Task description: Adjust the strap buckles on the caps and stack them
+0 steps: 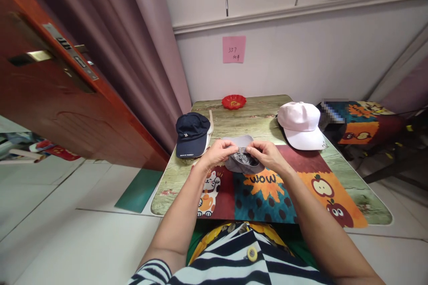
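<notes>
A grey cap point(245, 167) is held over the middle of the table, its back strap and opening facing me. My left hand point(219, 153) pinches the left part of the strap between thumb and fingers. On the right part of the strap, my right hand point(267, 155) has a similar pinch, with the thumb near the buckle. A navy cap point(192, 133) rests on the table to the left, brim toward me. To the right sits a pale pink cap point(300, 122), its brim also facing my side.
A red scalloped dish point(234, 102) stands at the table's back edge. The colourful mat point(264, 200) covers the front of the table point(170, 191). An open wooden door point(76, 107) and a curtain are at the left.
</notes>
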`<act>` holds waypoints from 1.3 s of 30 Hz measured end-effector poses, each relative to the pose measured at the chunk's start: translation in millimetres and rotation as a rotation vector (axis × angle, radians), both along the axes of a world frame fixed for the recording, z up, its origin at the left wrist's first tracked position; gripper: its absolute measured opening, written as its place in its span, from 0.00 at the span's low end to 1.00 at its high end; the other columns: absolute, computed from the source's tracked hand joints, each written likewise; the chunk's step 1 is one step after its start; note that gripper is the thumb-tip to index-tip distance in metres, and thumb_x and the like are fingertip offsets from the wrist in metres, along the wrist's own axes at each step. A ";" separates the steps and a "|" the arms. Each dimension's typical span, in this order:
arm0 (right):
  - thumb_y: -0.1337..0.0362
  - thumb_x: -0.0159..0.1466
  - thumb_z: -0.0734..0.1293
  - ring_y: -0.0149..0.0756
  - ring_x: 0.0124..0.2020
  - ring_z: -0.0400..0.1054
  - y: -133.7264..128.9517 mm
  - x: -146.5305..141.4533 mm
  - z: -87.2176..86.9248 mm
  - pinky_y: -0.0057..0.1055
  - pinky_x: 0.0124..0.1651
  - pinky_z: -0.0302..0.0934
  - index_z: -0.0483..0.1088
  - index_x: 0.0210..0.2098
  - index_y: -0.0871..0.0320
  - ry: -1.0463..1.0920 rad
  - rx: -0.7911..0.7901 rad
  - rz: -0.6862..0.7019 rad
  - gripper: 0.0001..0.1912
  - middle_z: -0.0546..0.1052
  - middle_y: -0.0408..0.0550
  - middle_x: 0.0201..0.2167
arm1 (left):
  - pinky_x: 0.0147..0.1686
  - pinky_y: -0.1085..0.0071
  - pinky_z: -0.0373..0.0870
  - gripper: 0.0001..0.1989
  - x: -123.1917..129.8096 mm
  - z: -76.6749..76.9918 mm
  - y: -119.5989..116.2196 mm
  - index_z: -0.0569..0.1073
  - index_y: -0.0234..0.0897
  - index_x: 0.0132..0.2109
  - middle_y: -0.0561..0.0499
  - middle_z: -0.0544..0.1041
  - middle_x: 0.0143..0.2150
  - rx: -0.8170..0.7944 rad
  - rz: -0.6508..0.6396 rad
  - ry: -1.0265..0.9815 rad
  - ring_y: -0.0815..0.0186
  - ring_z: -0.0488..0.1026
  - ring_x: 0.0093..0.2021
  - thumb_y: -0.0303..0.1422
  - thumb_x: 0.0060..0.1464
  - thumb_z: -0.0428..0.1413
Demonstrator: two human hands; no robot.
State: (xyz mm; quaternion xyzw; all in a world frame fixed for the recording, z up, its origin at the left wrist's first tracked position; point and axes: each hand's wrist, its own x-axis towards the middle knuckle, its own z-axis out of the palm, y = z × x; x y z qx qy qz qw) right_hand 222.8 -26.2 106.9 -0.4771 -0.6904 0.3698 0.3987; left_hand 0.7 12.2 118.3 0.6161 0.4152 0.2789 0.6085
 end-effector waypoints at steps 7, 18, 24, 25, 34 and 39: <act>0.50 0.65 0.65 0.31 0.27 0.61 1.2 -2.4 -5.7 0.26 0.29 0.54 0.71 0.26 0.58 0.002 -0.020 0.010 0.19 0.68 0.41 0.22 | 0.23 0.76 0.53 0.22 -6.0 -3.7 3.3 0.77 0.33 0.36 0.56 0.68 0.25 0.075 -0.045 0.081 0.75 0.58 0.22 0.50 0.51 0.63; 0.60 0.69 0.59 0.40 0.44 0.74 21.9 29.0 -10.9 0.35 0.47 0.67 0.77 0.51 0.56 0.139 -0.015 0.053 0.19 0.81 0.49 0.42 | 0.45 0.69 0.67 0.12 -7.9 28.9 11.3 0.78 0.36 0.32 0.48 0.80 0.39 0.430 -0.083 0.204 0.62 0.74 0.43 0.40 0.47 0.66; 0.75 0.54 0.62 0.50 0.64 0.64 43.2 62.1 -63.5 0.53 0.65 0.57 0.69 0.64 0.49 -0.382 0.159 0.036 0.38 0.70 0.54 0.64 | 0.35 0.73 0.65 0.16 -16.0 18.1 24.9 0.78 0.33 0.35 0.51 0.77 0.31 0.136 -0.189 0.075 0.68 0.72 0.33 0.43 0.49 0.67; 0.75 0.52 0.64 0.51 0.65 0.63 46.1 60.8 -70.2 0.54 0.65 0.56 0.69 0.64 0.49 -0.432 0.163 0.066 0.40 0.68 0.55 0.66 | 0.36 0.73 0.66 0.17 -15.7 17.6 26.1 0.78 0.33 0.35 0.50 0.78 0.32 0.101 -0.204 0.057 0.67 0.73 0.34 0.43 0.48 0.68; 0.53 0.67 0.66 0.43 0.45 0.74 58.7 45.2 -18.6 0.38 0.50 0.67 0.79 0.40 0.56 0.215 -0.039 0.124 0.15 0.81 0.48 0.43 | 0.34 0.73 0.74 0.18 -18.0 66.3 65.2 0.75 0.35 0.37 0.50 0.81 0.31 -0.092 0.148 -0.470 0.67 0.77 0.29 0.43 0.48 0.70; 0.45 0.59 0.74 0.38 0.37 0.75 61.3 22.9 7.6 0.33 0.43 0.68 0.78 0.41 0.56 0.723 -0.276 -0.073 0.22 0.83 0.47 0.37 | 0.55 0.59 0.74 0.27 -3.2 53.9 73.4 0.77 0.38 0.49 0.45 0.83 0.45 -0.174 0.304 -0.714 0.55 0.78 0.54 0.57 0.60 0.53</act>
